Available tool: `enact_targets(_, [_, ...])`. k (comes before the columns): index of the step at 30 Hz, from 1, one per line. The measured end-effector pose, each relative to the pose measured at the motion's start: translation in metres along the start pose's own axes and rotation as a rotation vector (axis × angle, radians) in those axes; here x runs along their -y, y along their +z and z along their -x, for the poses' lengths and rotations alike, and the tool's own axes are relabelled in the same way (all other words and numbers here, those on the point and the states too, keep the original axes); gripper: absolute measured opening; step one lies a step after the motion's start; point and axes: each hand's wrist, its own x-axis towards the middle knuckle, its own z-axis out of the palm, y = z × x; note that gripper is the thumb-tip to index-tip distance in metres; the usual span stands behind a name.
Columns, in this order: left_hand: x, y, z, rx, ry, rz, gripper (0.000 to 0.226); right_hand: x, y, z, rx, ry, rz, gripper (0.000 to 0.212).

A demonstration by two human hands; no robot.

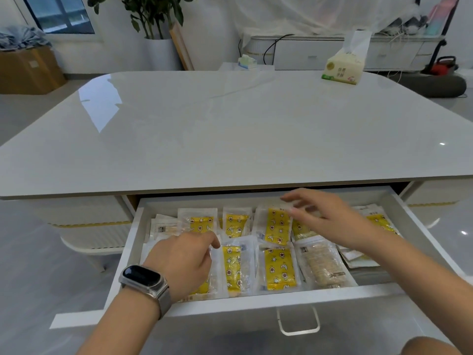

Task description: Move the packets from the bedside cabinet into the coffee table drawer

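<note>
Both hands (184,260) (330,219) touch packets (279,269) (yellow-printed) in the open drawer (256,302).

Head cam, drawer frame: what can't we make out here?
- Packets under the left hand: covered by the hand and the smartwatch wrist.
- Right hand grip: fingertips are motion-blurred over a packet, so contact is unclear.
- Back of the drawer: hidden beneath the coffee table top.
- Packet print: too small to read.
- Bedside cabinet: out of frame.
- Tissue pack label: too small.
</note>
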Motion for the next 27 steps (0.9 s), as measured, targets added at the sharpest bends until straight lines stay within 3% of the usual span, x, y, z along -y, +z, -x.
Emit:
enact_targets(2, [-0.002,0.004,0.0,0.09,0.024,-0.026,0.029,0.014,-0.013,0.043,-0.02,-0.014,0.0,0.02])
enact_targets(5, [-0.007,0.007,-0.004,0.186,0.057,-0.044,0.027,0.031,-0.018,0.088,0.35,0.181,0.098,0.039])
enact_targets(6, [-0.008,0.009,-0.006,0.183,0.063,-0.039,0.026,0.031,-0.016,0.095,0.397,0.213,0.157,0.04])
enact_targets(11, [-0.015,0.006,-0.01,0.011,0.056,-0.053,0.023,0.034,0.008,0.101,0.099,0.266,0.531,0.057])
enact_targets(14, [-0.015,-0.003,-0.009,-0.154,0.023,-0.036,0.026,0.029,0.017,0.099,-0.028,0.335,0.493,0.056])
enact_targets(19, [-0.015,-0.012,0.0,-0.375,0.13,-0.003,0.042,0.017,0.037,0.092,-0.371,0.371,0.27,0.031])
enact_targets(21, [-0.018,-0.011,0.001,-0.37,0.19,-0.017,0.042,0.014,0.055,0.09,-0.486,0.305,0.238,0.024])
enact_targets(24, [-0.021,-0.006,0.002,-0.259,0.241,0.037,0.042,0.012,0.092,0.088,-0.43,0.185,0.201,0.029])
enact_targets(27, [-0.021,-0.006,0.001,-0.048,0.168,0.101,0.028,0.008,0.111,0.075,-0.426,0.225,0.134,0.035])
